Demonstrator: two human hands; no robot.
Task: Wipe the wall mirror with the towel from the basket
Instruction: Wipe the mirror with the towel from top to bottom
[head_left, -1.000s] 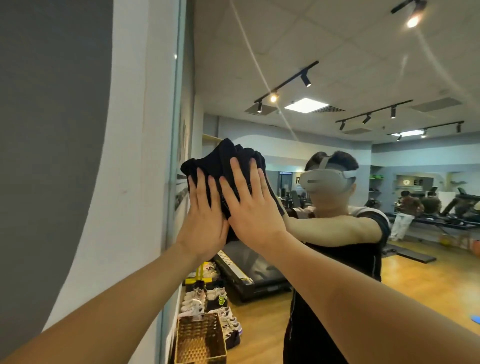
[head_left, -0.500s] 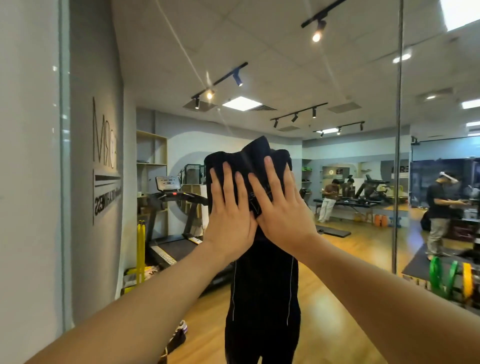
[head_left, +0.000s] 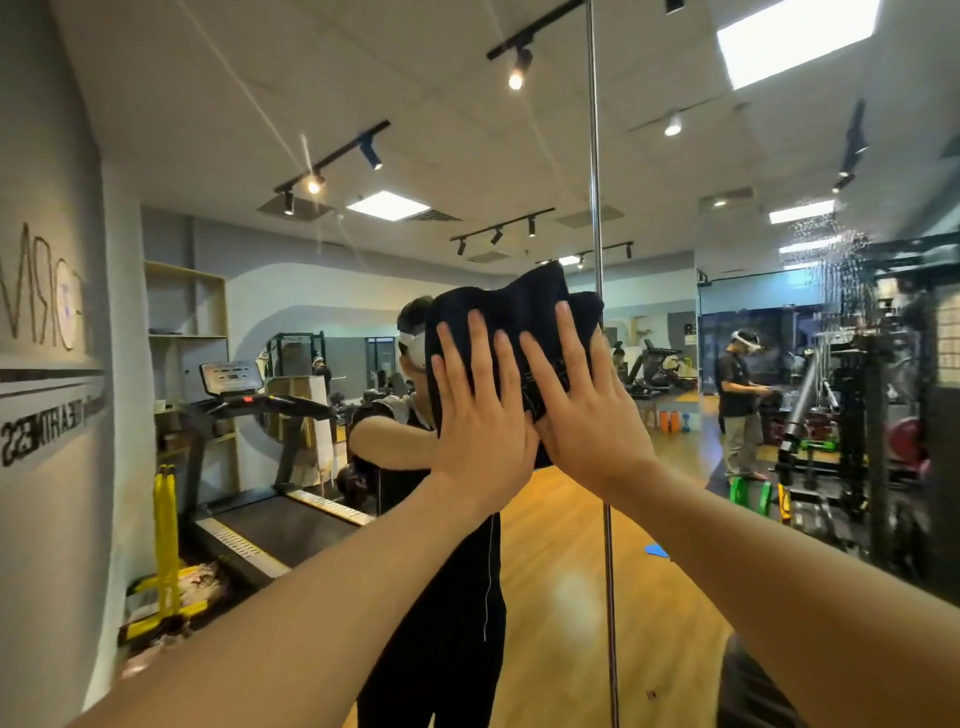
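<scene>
Pressing the dark towel (head_left: 514, 317) flat on the wall mirror (head_left: 649, 519), beside its seam; left hand (head_left: 480, 415) and right hand (head_left: 587, 415) spread wide, grip open-palmed, likely for even wiping pressure.

Reflected in the wall mirror (head_left: 675, 519) before you, large dark lettering (head_left: 44, 317) on the grey wall reads backwards, roughly "ORM". Below it a smaller mirrored line (head_left: 49, 423) ends in what looks like "FITNESS". Other signs are too small to read.
</scene>
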